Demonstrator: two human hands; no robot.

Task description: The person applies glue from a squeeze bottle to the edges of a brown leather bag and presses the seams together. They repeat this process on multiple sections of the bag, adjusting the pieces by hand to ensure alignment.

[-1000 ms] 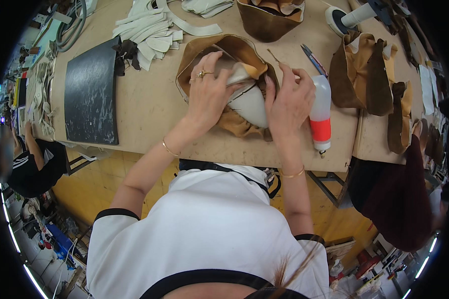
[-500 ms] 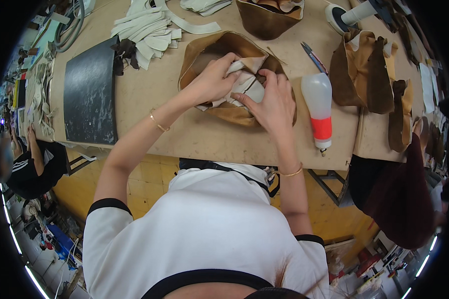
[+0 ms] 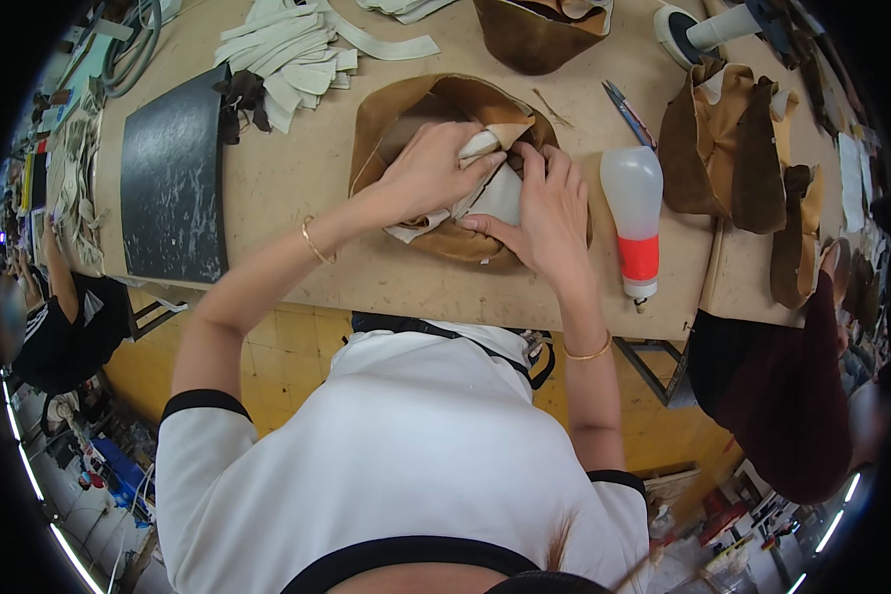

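In front of me on the table lies a brown leather bag piece (image 3: 381,124), opened like a shallow pouch with pale material folded inside. My left hand (image 3: 431,173) is closed on a folded pale edge in its middle, fingers pinched together. On the right side, my right hand (image 3: 552,213) has its fingertips curled over the leather. Its thumb presses the white inner piece (image 3: 498,193). What lies under the fingers of both hands is partly hidden.
A white bottle with a red band (image 3: 636,218) stands close right, beside a pen-like tool (image 3: 629,114). More brown leather pieces (image 3: 725,148) lie farther right. A black board (image 3: 173,178) and pale strips (image 3: 287,59) are at left. People sit at both sides.
My left hand has shifted slightly down and its fingers have closed more over the pale fold. My right hand has moved slightly down. The view has shifted a little.
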